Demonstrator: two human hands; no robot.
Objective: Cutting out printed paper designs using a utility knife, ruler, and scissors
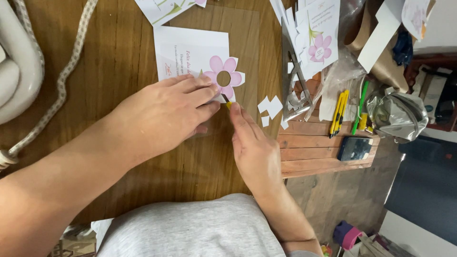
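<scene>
Left hand (164, 112) flat, palm down, fingers stretched out together, pressing on a white printed card (190, 50) and holding nothing in a grasp. Fingertips right at the lower edge of a pink paper flower (225, 76) with a round hole in its middle, partly cut free from the card. Right hand (252, 147) just beside the left, curled around a small yellow-tipped cutting tool (229, 104), only the tip showing between the two hands; blade itself too small to make out. Tip touching the card just below the flower. Card lying on a clear sheet over the wooden counter (119, 57).

To the right of the flower, small white paper offcuts (270, 107) scattered on the counter, close to a metal set square (293, 81). Beyond that, a stack of more printed cards (319, 33) with the same pink flower, partly under clear plastic wrap. Yellow pens and a green one (345, 112) lying near the counter edge, a dark phone (354, 148) next to them, and a crumpled silver bag (397, 114) further right. At the far left, a thick braided rope (62, 78) running across the wood beside a white curved object (16, 71). Grey fabric (190, 228) at the bottom edge, between the forearms.
</scene>
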